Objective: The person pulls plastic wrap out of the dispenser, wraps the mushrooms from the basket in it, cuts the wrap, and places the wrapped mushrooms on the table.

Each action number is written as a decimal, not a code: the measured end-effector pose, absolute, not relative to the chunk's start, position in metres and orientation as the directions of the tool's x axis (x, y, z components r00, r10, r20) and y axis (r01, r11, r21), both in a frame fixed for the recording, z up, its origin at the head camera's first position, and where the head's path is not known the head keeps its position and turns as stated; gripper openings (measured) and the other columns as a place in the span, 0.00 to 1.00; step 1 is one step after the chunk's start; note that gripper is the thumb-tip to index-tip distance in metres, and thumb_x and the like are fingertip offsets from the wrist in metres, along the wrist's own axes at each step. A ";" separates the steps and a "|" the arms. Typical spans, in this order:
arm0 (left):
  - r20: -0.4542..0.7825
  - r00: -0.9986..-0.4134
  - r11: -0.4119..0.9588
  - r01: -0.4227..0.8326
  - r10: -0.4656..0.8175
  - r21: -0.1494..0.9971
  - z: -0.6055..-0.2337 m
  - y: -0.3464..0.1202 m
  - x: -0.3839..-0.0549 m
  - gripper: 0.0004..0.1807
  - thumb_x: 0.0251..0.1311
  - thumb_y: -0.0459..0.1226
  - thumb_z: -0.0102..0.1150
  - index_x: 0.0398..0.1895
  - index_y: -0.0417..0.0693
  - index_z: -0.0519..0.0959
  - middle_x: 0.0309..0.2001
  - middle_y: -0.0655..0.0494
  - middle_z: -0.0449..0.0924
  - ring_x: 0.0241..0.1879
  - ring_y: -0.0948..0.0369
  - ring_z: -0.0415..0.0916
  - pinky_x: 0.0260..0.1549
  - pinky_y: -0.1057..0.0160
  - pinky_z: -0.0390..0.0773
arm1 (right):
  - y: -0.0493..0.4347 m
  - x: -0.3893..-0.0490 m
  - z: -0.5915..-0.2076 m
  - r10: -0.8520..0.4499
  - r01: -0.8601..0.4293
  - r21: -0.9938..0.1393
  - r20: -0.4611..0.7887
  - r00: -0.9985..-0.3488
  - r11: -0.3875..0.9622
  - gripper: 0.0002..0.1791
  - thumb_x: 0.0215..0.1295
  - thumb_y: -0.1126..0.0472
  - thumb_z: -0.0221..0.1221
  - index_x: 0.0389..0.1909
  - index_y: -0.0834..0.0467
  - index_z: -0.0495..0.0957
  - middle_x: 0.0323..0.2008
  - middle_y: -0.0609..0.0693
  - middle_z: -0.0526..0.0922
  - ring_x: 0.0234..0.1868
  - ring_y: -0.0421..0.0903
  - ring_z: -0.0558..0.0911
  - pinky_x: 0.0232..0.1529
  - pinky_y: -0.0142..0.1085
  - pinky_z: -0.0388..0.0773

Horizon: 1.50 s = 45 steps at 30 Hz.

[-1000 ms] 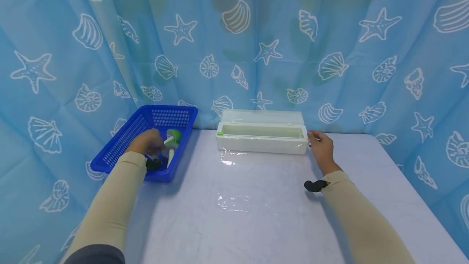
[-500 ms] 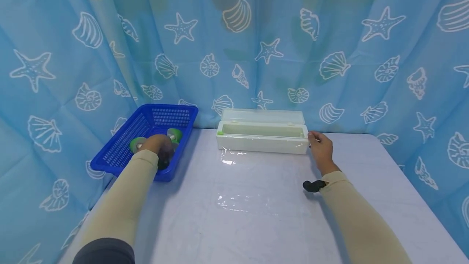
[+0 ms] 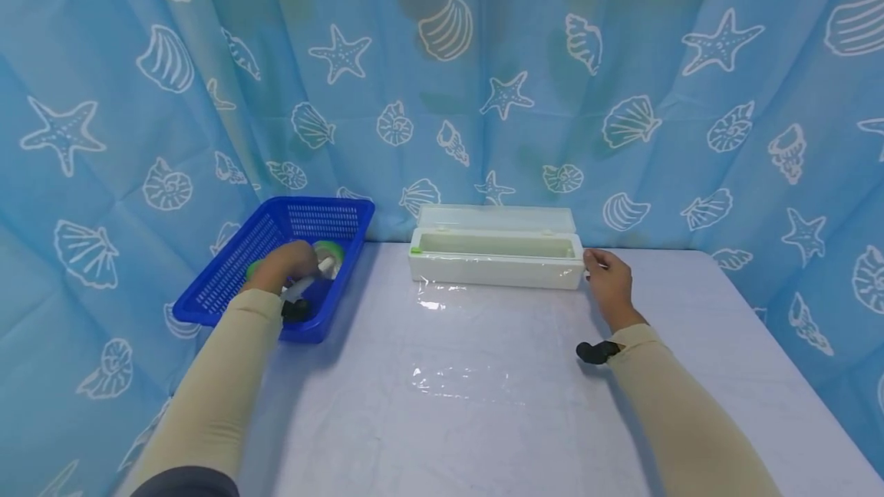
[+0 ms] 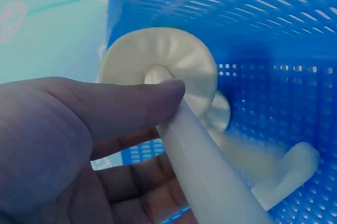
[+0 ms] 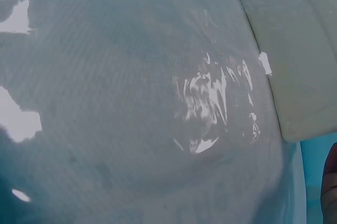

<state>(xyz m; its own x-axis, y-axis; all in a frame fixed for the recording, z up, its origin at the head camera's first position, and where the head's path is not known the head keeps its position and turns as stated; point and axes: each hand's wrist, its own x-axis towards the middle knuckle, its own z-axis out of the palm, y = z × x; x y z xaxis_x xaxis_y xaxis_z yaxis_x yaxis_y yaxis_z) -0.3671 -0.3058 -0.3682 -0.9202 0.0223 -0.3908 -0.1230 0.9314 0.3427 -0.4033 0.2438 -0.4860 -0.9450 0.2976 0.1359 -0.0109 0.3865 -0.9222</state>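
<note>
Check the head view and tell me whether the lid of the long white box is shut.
No: the lid stands raised along the back of the white box, leaving its inside showing.

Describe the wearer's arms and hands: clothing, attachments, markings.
Left hand and right hand: no gloves. Left sleeve and right sleeve: long, beige, plain, ending at the wrists. A dark grey band crosses the left arm at the frame's bottom. Right wrist: rounded black piece. Left wrist: another black piece, partly hidden. No cables visible.
</note>
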 end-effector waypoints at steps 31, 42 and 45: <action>0.078 -0.982 0.895 0.191 0.175 0.403 -0.332 -0.264 -0.349 0.22 0.66 0.47 0.60 0.58 0.46 0.79 0.48 0.48 0.82 0.45 0.52 0.76 0.41 0.50 0.77 | 0.237 -0.406 -0.479 0.249 -0.045 -0.915 0.157 -0.956 0.402 0.25 0.74 0.49 0.51 0.64 0.61 0.72 0.63 0.58 0.73 0.60 0.55 0.72 0.56 0.46 0.71; 0.140 -0.941 0.875 0.339 0.310 0.344 -0.343 -0.204 -0.344 0.16 0.62 0.45 0.64 0.50 0.51 0.85 0.29 0.57 0.77 0.30 0.58 0.70 0.26 0.60 0.72 | 0.241 -0.407 -0.480 0.189 -0.023 -0.923 0.104 -0.976 0.385 0.28 0.76 0.50 0.49 0.69 0.61 0.65 0.69 0.61 0.62 0.65 0.58 0.68 0.60 0.49 0.68; 0.152 -0.921 0.866 0.389 0.358 0.314 -0.349 -0.193 -0.343 0.15 0.62 0.44 0.65 0.49 0.51 0.85 0.29 0.57 0.77 0.30 0.58 0.71 0.26 0.60 0.72 | 0.241 -0.408 -0.481 0.183 -0.017 -0.923 0.094 -0.979 0.384 0.28 0.76 0.49 0.49 0.70 0.60 0.65 0.70 0.60 0.62 0.66 0.57 0.66 0.61 0.49 0.67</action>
<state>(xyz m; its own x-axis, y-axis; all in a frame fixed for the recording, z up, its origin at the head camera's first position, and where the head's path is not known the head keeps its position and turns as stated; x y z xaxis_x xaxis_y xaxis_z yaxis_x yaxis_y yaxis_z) -0.3432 -0.1935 -0.3491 -0.9211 0.3584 0.1519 0.3888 0.8662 0.3138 -0.4079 0.2407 -0.4813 -0.9787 0.1826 0.0939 -0.0168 0.3843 -0.9231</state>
